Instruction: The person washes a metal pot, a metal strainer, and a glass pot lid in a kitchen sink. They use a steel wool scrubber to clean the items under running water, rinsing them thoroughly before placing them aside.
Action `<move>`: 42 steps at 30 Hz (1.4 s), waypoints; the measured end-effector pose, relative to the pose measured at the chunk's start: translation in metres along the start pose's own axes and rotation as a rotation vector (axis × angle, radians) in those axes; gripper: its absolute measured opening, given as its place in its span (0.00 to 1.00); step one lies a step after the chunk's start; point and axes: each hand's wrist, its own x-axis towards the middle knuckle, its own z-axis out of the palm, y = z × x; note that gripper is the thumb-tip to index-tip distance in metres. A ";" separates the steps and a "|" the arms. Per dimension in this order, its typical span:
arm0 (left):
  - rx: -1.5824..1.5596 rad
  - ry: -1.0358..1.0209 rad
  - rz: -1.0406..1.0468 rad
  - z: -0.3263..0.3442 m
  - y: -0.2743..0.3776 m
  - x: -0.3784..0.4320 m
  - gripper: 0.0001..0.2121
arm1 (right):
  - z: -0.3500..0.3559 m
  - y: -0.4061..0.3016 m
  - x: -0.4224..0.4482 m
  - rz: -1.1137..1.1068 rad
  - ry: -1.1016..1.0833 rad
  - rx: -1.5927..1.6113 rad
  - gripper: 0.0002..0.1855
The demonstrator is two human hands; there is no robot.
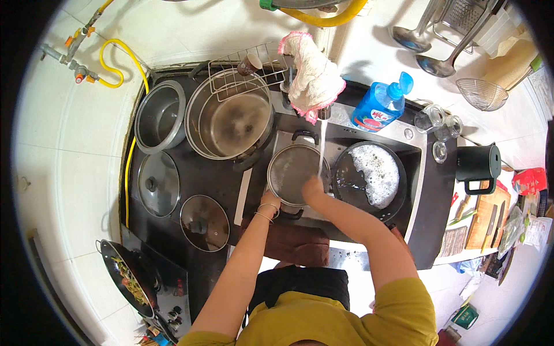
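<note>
A metal pot [292, 173] with dark handles sits in the sink, holding cloudy water. My left hand [270, 201] is at the pot's lower left rim, its fingers partly hidden. My right hand [312, 190] reaches into the pot at its right side, fingers hidden. A stream of water [322, 147] runs from the faucet, which has a white cloth with pink edging [314, 78] draped over it, and falls beside my right hand. Just right of the pot, a black frying pan [346, 173] holds white suds [381, 173].
Left of the sink stand a large pot [242, 125] under a wire rack [225, 73], a smaller pot [160, 116] and two glass lids [159, 184]. A blue detergent bottle [378, 106] and glass jars [430, 117] line the back. A wok with food [130, 279] is lower left; an electric kettle [476, 164] stands right.
</note>
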 end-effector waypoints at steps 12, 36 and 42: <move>-0.034 0.104 0.110 0.007 -0.021 0.016 0.16 | -0.003 -0.026 0.034 -0.039 0.272 1.212 0.20; 0.280 0.075 -0.034 -0.050 0.172 -0.056 0.14 | 0.006 0.028 -0.094 0.160 0.875 1.669 0.21; 0.521 0.203 0.027 -0.033 0.195 -0.075 0.10 | 0.000 0.028 -0.126 0.172 0.685 1.774 0.19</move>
